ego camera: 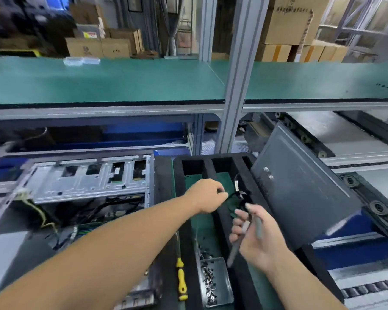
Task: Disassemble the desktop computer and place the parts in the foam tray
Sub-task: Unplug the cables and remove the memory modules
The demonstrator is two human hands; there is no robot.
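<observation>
Warehouse behind, stacked with cardboard boxes; green shelf above the counter. At left, opened desktop computer lying on its side, metal drive cage exposed. Just right of it, yellow-handled screwdriver beside the black foam tray. Left hand reaching over the tray, fingers pinching a black cable that trails into a tray compartment. Small bin of screws in the tray near edge. Right hand curled round a slim grey tool, blurred. Dark side panel leaning at the tray's right.
</observation>
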